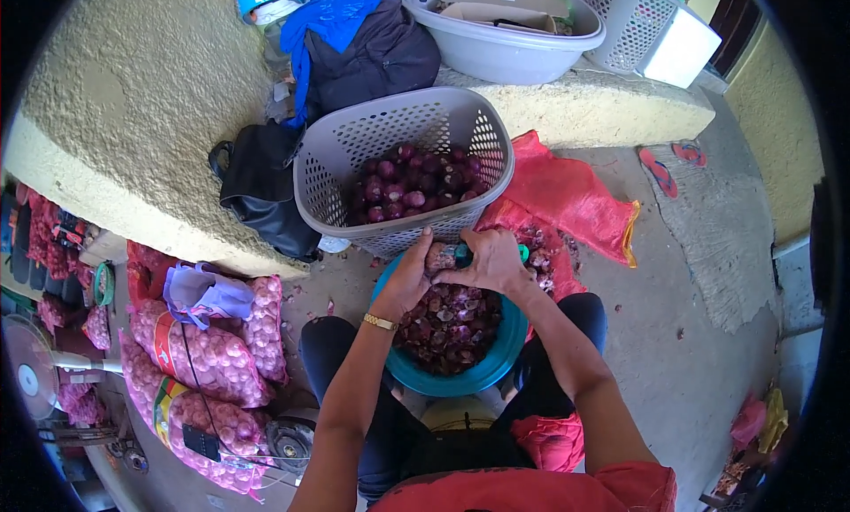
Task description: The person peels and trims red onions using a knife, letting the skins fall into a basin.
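Note:
Both hands are close together over the far rim of a turquoise basin [396, 361], which holds dark red-purple onion skins and peelings [452, 321]. My left hand [405, 282], with a gold watch band on its wrist, is closed round a brownish-pink onion [439, 257]. My right hand [492, 262] is curled round a green-handled tool [523, 253]; its working end is hidden at the onion. Just beyond them stands a grey perforated basket [323, 171] with many peeled purple onions [416, 182] inside.
A red mesh sack [567, 189] lies right of the basket. Full sacks of pinkish bulbs [212, 352], a purple bag [208, 295] and a fan [31, 379] are at left. A black bag [261, 189] leans on the ledge; a grey tub [513, 56] and slippers [658, 171] are farther off.

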Demonstrator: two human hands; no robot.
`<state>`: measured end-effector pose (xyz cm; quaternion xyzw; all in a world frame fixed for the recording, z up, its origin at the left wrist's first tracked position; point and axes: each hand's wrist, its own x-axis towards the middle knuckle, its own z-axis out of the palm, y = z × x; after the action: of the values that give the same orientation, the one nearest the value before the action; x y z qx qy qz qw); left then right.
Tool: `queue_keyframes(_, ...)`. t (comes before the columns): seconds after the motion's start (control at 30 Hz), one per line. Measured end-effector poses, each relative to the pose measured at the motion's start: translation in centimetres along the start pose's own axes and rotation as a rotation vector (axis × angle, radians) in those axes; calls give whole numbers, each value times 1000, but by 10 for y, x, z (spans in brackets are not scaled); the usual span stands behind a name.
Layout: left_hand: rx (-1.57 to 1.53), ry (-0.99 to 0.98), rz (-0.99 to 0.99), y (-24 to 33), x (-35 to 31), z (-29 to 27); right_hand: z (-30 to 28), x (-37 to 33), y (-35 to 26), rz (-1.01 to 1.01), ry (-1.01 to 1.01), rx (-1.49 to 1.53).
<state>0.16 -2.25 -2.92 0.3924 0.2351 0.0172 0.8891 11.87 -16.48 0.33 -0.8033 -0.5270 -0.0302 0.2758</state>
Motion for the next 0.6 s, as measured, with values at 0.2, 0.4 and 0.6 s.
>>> queue_keyframes(0.2,16,49,-43,8,-9,15,8,-3,1,-23,10,-47)
queue_keyframes(0.4,-84,39,-31,-5,-5,9,22,-7,4,25,-19,-8)
queue_keyframes(0.6,-212,82,-40,-14,3,1,38,-13,5,14,5,93)
